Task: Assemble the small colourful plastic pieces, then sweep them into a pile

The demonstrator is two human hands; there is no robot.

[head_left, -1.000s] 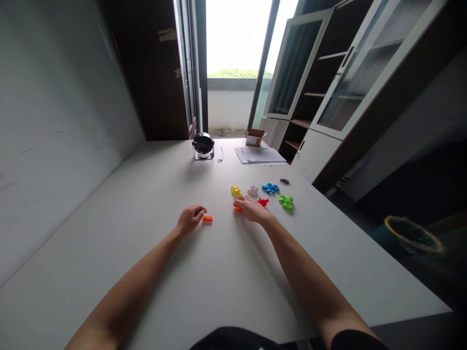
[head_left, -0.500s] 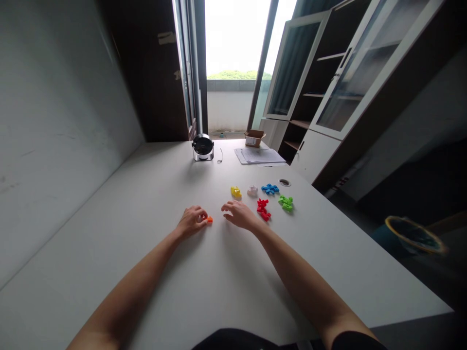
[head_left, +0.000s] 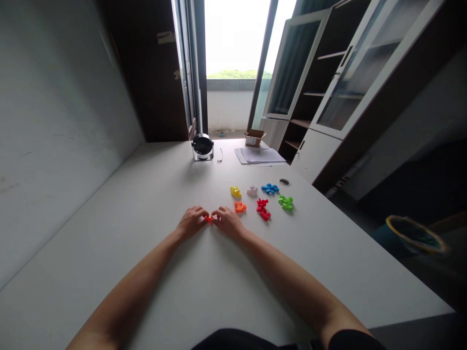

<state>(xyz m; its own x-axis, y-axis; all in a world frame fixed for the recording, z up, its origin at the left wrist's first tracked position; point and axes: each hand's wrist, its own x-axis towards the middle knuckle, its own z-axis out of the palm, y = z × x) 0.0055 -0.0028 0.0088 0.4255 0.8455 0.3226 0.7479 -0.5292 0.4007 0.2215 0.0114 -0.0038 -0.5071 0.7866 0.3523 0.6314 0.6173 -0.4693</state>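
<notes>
Lying between opposing fingers (head_left: 216, 213), orange piece (head_left: 209, 219).

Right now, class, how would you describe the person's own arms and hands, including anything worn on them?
The left hand and right hand are ungloved, and both wrists show no watch or bracelet. The forearms are uncovered. A black sleeve shows on the right arm; the left sleeve is not visible.

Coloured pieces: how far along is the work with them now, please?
The colour grouping looks done: yellow pieces, white pieces, blue pieces, red pieces and green pieces lie apart. Left hand and right hand are at a small orange part. The orange pile, untouched, probably remains.
</notes>
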